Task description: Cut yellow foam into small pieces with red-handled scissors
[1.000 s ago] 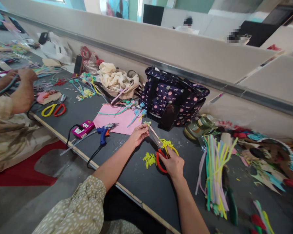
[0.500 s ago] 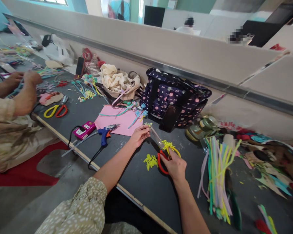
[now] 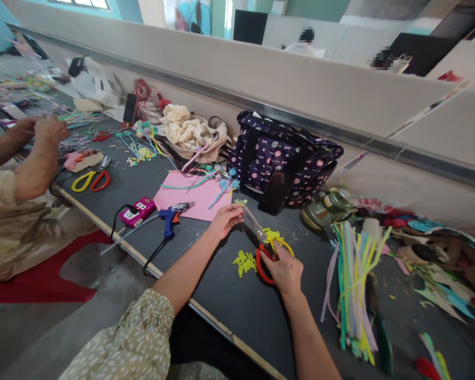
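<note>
My right hand (image 3: pixel 285 269) grips scissors (image 3: pixel 257 230) with one red and one yellow handle loop, their blades pointing up and left. At the blade tips, my left hand (image 3: pixel 226 220) pinches a small pale yellow-green piece (image 3: pixel 241 203), too small to make out well. Short yellow cut pieces (image 3: pixel 244 263) lie in a heap left of the scissors. Another yellow heap (image 3: pixel 272 234) sits behind the handles, partly covered by them. A pink sheet (image 3: pixel 193 206) with fuzzy stems (image 3: pixel 224 184) on it lies beyond my left hand.
A blue glue gun (image 3: pixel 168 219) and a magenta box (image 3: pixel 138 211) lie to the left. Behind stand a dark patterned bag (image 3: pixel 285 153), a phone (image 3: pixel 276 191) and a glass jar (image 3: pixel 328 207). Fuzzy stems in a bundle (image 3: pixel 356 290) lie right. A co-worker's hands (image 3: pixel 43 132) work at far left.
My hands and the scissors have hardly moved. At far left the co-worker's arms have shifted slightly, and another hand has come into view at the left edge.
</note>
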